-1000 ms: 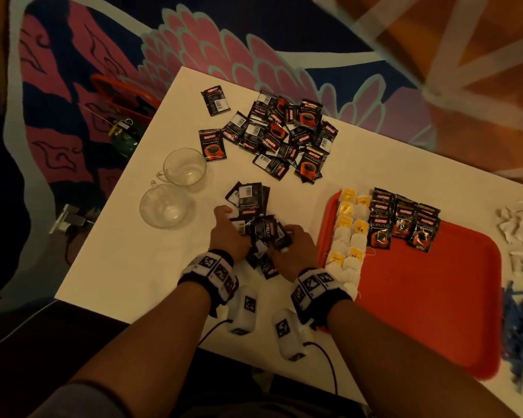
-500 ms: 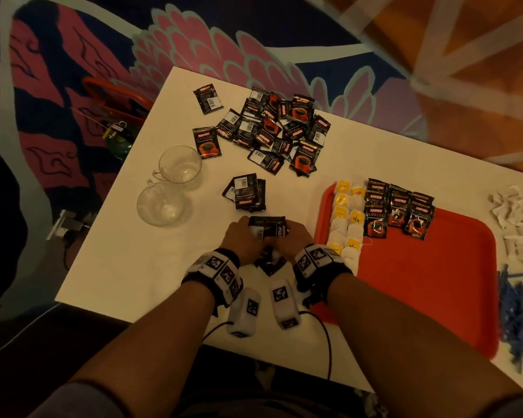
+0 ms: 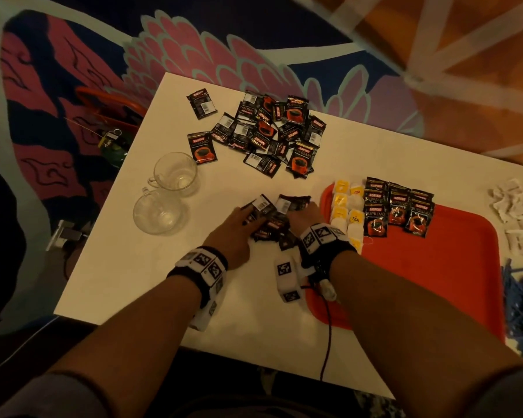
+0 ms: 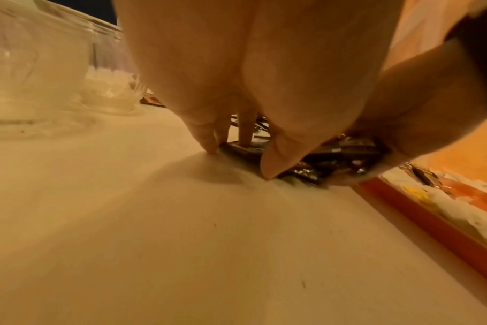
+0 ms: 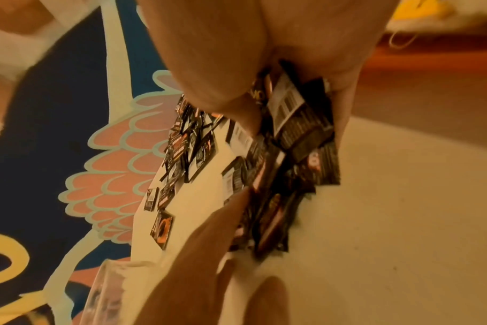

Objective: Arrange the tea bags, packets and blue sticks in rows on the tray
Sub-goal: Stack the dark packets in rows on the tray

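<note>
I have a small bunch of packets [image 3: 269,220] trapped between my two hands on the table [image 3: 151,260], just left of the tray [image 3: 435,282]. My left hand [image 3: 234,233] lies with its fingers stretched out, tips down on the table and against the bunch's left side. My right hand [image 3: 304,217] cups the right side, thumb and fingers curled round several packets; the right wrist view shows them fanned and overlapping, not squared.

The bunch runs roughly away from me, parallel to the tray's left rim. My right hand is the nearer one to the tray, its wrist already over that rim, so I judge it should carry.

On the tray, tea bags [image 3: 349,212] fill a column along the left rim, and placed packets [image 3: 397,206] sit just right of them at the far end. The open red floor lies right of and nearer me than those.

Two glass cups [image 3: 166,194] stand well left of the tray, the loose pile [image 3: 272,137] beyond its far left corner, blue sticks [image 3: 522,303] off its right edge.
</note>
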The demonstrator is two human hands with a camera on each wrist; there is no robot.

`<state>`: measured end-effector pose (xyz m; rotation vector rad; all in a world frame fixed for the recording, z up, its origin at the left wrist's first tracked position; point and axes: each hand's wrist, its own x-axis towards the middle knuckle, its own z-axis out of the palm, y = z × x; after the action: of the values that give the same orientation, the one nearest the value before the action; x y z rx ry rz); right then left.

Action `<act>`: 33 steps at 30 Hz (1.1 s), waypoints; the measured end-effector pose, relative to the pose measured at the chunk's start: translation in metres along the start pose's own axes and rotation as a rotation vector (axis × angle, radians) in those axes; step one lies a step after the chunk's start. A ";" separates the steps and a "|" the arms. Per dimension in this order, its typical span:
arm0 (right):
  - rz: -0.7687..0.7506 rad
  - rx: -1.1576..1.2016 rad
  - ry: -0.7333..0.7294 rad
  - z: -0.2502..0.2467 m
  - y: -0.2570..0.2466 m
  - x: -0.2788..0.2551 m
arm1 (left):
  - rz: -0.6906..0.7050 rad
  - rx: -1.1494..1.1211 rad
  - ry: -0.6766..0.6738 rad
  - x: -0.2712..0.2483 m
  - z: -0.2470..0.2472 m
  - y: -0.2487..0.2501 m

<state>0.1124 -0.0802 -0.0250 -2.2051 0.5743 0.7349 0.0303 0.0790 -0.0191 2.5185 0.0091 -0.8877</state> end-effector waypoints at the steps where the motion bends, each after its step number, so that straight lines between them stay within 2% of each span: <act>1: -0.011 -0.015 -0.103 0.003 -0.005 -0.003 | 0.013 -0.018 -0.005 -0.002 0.003 0.000; 3: -0.024 0.005 -0.256 0.009 -0.012 -0.011 | 0.067 -0.109 0.023 -0.005 0.007 -0.001; 4: -0.033 0.017 -0.284 0.012 -0.012 -0.013 | 0.096 -0.165 0.037 -0.006 0.008 0.000; 7: -0.107 0.002 -0.254 0.018 -0.010 -0.019 | 0.116 -0.300 0.095 -0.013 0.011 0.003; 11: -0.144 -0.020 -0.211 0.014 -0.001 -0.021 | 0.066 -0.434 0.168 -0.019 0.016 0.002; 14: -0.151 0.001 -0.170 0.006 0.004 -0.022 | 0.124 -0.587 0.282 -0.017 0.017 -0.002; 16: -0.179 0.023 -0.147 -0.002 0.003 -0.025 | 0.054 -0.785 0.435 -0.014 0.013 0.000; 18: -0.232 0.080 -0.146 -0.012 0.000 -0.030 | -0.125 -1.089 0.495 -0.014 0.002 0.005; 20: -0.305 0.123 -0.181 -0.022 -0.006 -0.039 | -0.284 -1.438 0.320 -0.015 -0.012 0.014; 22: -0.374 0.145 -0.228 -0.027 -0.013 -0.053 | -0.322 -1.657 0.127 -0.014 -0.020 0.025; 23: -0.391 0.169 -0.237 -0.028 -0.018 -0.060 | -0.297 -1.685 0.111 -0.014 -0.024 0.033; 27: -0.389 0.372 -0.196 -0.045 -0.026 -0.077 | -0.211 -1.635 0.183 -0.022 -0.046 0.071; 30: -0.400 0.495 -0.232 -0.065 -0.028 -0.085 | -0.114 -1.608 0.210 -0.030 -0.061 0.094; 33: -0.469 0.471 -0.177 -0.086 -0.028 -0.091 | -0.046 -1.629 0.211 -0.036 -0.065 0.117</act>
<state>0.0895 -0.1112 0.0975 -1.7183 0.1085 0.4765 0.0586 0.0078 0.0966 1.0343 0.5913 -0.2907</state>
